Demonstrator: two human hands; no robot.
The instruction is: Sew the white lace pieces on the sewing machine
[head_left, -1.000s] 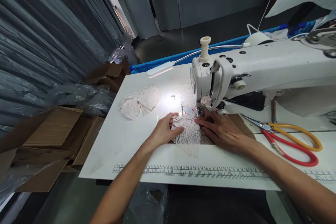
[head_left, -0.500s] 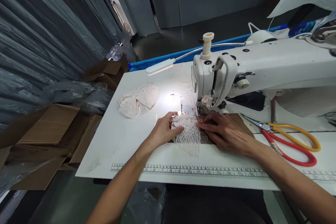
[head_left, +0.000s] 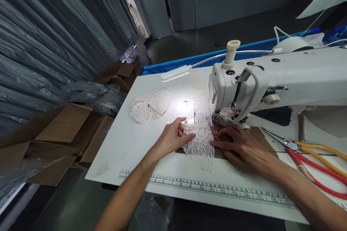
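Observation:
A white lace piece (head_left: 200, 144) lies flat on the sewing table (head_left: 130, 148) in front of the needle of a white sewing machine (head_left: 271, 83). My left hand (head_left: 173, 138) rests on the lace's left edge, fingers pressed down on it. My right hand (head_left: 244, 148) lies flat on a brown pad (head_left: 260, 135) just right of the lace, fingertips near a small red label below the presser foot. Neither hand lifts anything.
A pile of lace pieces (head_left: 150, 104) sits at the table's back left under a lit gooseneck lamp (head_left: 175, 73). Scissors with red and yellow handles (head_left: 311, 158) lie at the right. A printed ruler (head_left: 217, 189) runs along the front edge. Cardboard boxes (head_left: 65, 133) stand left.
The view has shifted, so everything sits further right in the frame. My right hand has slid slightly back from the presser foot, uncovering a small red label. The left hand keeps its hold.

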